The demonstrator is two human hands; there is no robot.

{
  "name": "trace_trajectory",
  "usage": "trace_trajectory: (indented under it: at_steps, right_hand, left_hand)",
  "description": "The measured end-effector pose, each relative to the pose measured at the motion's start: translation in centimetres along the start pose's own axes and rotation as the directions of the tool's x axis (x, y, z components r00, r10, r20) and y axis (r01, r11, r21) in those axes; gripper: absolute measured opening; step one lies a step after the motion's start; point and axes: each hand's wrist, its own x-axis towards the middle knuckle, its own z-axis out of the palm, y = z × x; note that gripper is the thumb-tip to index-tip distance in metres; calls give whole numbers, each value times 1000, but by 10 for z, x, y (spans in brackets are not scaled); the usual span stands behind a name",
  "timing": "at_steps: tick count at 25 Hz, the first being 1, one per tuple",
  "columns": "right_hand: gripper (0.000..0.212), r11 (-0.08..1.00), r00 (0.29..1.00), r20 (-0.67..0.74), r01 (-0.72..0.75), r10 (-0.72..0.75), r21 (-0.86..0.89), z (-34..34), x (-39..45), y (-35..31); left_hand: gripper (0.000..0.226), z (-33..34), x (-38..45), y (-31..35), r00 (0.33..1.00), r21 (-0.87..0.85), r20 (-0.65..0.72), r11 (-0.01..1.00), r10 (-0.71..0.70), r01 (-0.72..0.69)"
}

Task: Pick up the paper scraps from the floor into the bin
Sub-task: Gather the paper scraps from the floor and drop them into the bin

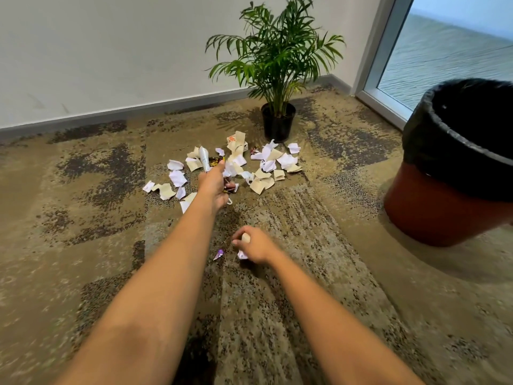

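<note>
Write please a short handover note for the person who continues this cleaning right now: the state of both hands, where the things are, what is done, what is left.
Left hand: stretched out over the pile, closed on a few scraps.
Right hand: near the floor, closed on a small scrap.
Paper scraps: most lie on the carpet before the potted plant; one purple scrap lies apart, beside the right hand.
Bin: at the right, black liner; its inside is too dark to tell.
Done: some scraps in the hands.
Left: nearly the whole pile, then the purple scrap.
</note>
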Motion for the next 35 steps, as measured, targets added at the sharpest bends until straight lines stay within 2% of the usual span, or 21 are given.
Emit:
trace_trajectory:
  at_steps: [2,3,5,7,9,11,13,14,17,19,21,23,27,30,32,33,35]
  right_hand:
    - [38,985,994,99,60,-44,-163,19,2,-5]
    - [42,954,991,117,95,-64,-286,27,4,-9]
    - [38,873,989,66,150,-135,-464,39,7,-12]
    - [24,846,982,6,166,-189,-506,45,5,-11]
    - [16,839,974,-44,168,-222,-518,49,3,-4]
    - [14,900,979,-111,109,-171,-423,49,2,0]
    - [12,984,983,-176,22,-54,-179,35,1,3]
    - [14,998,979,-202,12,-23,-57,23,1,5]
    - [16,988,950,-313,58,-11,140,-28,-3,12]
    - [17,948,898,-438,104,40,299,-66,-9,10]
    - [20,862,808,-569,171,154,477,-104,-19,0]
    - [21,792,714,-661,258,229,553,-142,-31,-18]
    - [23,589,556,-805,587,205,556,-229,-78,-58]
    - [13,448,408,-902,787,138,425,-295,-123,-75]
    - [15,438,316,-940,832,129,340,-335,-148,-74]
    - [14,473,288,-945,818,157,327,-353,-160,-69]
    - [13,592,285,-922,707,263,387,-380,-178,-49]
  left_hand:
    - [29,8,-2,0,1000,-28,11,1000,-1,2]
    - [25,10,-2,0,1000,-35,12,999,-6,7]
    - [20,10,-3,-1,1000,-28,12,999,-23,23]
    - [17,7,-4,-3,999,-24,8,999,-36,36]
    - [24,6,-4,-6,999,-32,-9,999,-31,31]
    - [29,6,-5,-6,999,-44,-16,999,-29,28]
    - [16,10,-9,-5,999,-52,2,998,-38,38]
    - [11,14,-11,-4,999,-55,10,998,-41,41]
    - [15,29,-17,-3,997,-57,43,997,-58,60]
    - [15,47,-24,-5,994,-62,81,995,-69,75]
    - [9,72,-35,-7,991,-68,121,995,-63,72]
    - [12,101,-51,-11,988,-50,150,998,-30,38]
    - [19,180,-99,-10,945,-90,318,995,79,-53]
    - [18,237,-146,-4,834,-112,526,986,166,-125]
    - [19,270,-175,-8,756,-94,621,977,208,-192]
    - [17,287,-189,-12,720,-73,659,972,216,-225]
    - [12,317,-212,-21,656,3,733,964,180,-267]
